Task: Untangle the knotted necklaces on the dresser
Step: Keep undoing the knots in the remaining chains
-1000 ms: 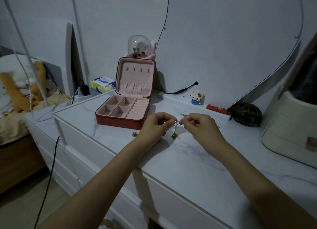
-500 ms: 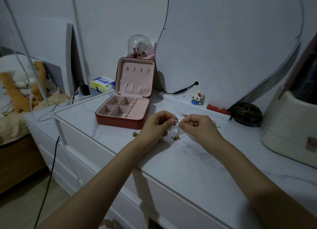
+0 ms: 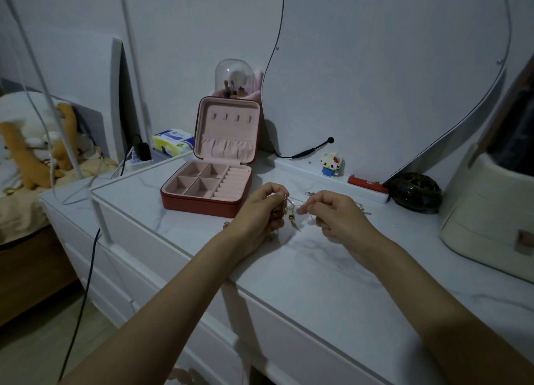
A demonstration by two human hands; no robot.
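Observation:
Thin knotted necklaces (image 3: 292, 211) with small gold pendants hang between my two hands, just above the white marble dresser top (image 3: 303, 272). My left hand (image 3: 261, 211) pinches the chains at their left side, fingers curled round them. My right hand (image 3: 335, 212) pinches a strand close by on the right. More chain trails on the surface behind my right hand (image 3: 362, 208). The knot itself is too fine to make out.
An open red jewellery box (image 3: 209, 182) with pink lining stands left of my hands. A small toy figure (image 3: 331, 163), a red bar (image 3: 366, 181) and a dark round bowl (image 3: 416, 192) line the back. A cream case (image 3: 488, 211) stands at right. A small gold piece (image 3: 226, 225) lies by my left wrist.
My hands stayed close together over the same spot. The fingers shifted slightly on the chains and the dangling pendants swung a little.

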